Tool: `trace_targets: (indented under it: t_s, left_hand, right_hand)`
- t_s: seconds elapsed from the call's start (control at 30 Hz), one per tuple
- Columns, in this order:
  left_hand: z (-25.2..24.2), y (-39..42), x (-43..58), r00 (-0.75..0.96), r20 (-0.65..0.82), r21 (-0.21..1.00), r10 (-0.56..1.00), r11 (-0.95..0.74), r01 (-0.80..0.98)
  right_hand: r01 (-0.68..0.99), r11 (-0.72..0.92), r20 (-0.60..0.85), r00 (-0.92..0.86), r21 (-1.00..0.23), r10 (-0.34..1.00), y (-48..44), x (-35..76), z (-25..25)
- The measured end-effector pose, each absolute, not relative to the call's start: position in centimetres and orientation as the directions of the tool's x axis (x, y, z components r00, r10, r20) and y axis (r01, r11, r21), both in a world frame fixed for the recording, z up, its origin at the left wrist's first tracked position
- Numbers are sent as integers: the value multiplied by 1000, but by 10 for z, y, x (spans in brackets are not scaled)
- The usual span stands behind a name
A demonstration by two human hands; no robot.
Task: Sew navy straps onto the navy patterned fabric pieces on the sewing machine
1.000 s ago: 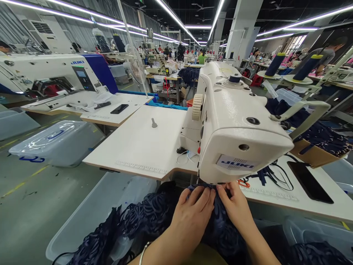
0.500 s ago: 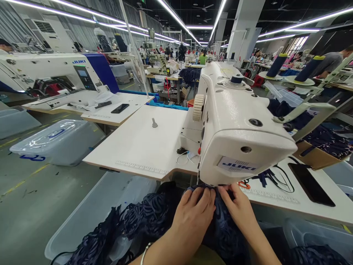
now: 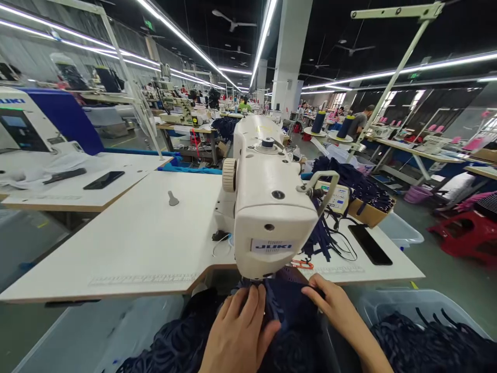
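Observation:
A white JUKI sewing machine [image 3: 274, 207] faces me, the underside of its head close above dark navy patterned fabric [image 3: 289, 305]. My left hand [image 3: 243, 324] lies palm down on that fabric just below the machine head, fingers stretched forward and thumb apart. To its right, my right hand [image 3: 330, 300] pinches the fabric's far right edge between thumb and fingers and pulls it fairly flat. The needle area is hidden behind the head and my left fingers. A small orange-handled thread snipper [image 3: 302, 264] lies on the table beside the head.
A clear bin [image 3: 427, 298] of navy pieces stands at right, another bin [image 3: 104, 331] at lower left. A phone [image 3: 370, 246], navy strips [image 3: 320, 238] and a carton [image 3: 373, 210] lie to the right. A grey metal piece [image 3: 173, 199] sits on the white table [image 3: 135, 233].
My view has swung to the right. My right hand has moved away from the left, spreading the fabric between them. The left hand's fingers lie flatter, with the thumb now showing.

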State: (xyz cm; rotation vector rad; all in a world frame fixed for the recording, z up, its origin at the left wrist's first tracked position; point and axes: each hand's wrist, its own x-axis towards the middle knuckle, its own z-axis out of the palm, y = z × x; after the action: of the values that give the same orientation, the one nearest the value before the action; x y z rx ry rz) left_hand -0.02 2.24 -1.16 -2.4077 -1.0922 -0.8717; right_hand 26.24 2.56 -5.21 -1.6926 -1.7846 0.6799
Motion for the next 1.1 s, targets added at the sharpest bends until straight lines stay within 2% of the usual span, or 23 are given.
trace_targets:
  t_s: [0.1,0.23,0.3,0.43,0.57,0.63,0.73,0.8,0.9,1.0,1.1]
  left_hand:
    - [-11,20,1,535,674,-115,510,-642,758]
    - [-14,19,5,537,670,-155,513,-610,777]
    - [-14,17,7,537,650,-143,538,-607,782]
    - [-14,12,7,533,606,-75,590,-625,777]
    - [-23,10,-6,459,620,-18,637,-573,819]
    - [-29,12,-18,389,632,-10,671,-494,869]
    - [-36,15,-33,333,657,-29,677,-418,908]
    - [-37,17,-36,460,655,-113,600,-524,844]
    - [-37,19,-31,672,567,-237,476,-688,686]
    - [-37,20,-27,672,543,-232,503,-679,696]
    - [-37,21,-27,648,551,-178,526,-685,707]
  right_hand:
    - [546,-55,-96,-46,-836,994,21,265,-53]
    - [290,-82,-77,29,-953,997,19,262,-56]
    - [106,-110,-104,61,-988,993,19,258,-55]
    - [-213,-143,-151,22,-966,988,19,250,-42]
    - [-331,-180,-168,-65,-926,984,19,233,-26]
    - [-305,-199,-171,-115,-931,979,20,218,-21]
    - [-104,-137,-123,-138,-985,983,24,191,-21]
    - [86,-37,-45,-95,-996,994,28,176,-26]
    - [305,93,92,-18,-948,996,35,168,-32]
    - [422,156,145,-59,-893,988,36,177,-30]
    - [479,165,95,-168,-862,981,33,188,-23]
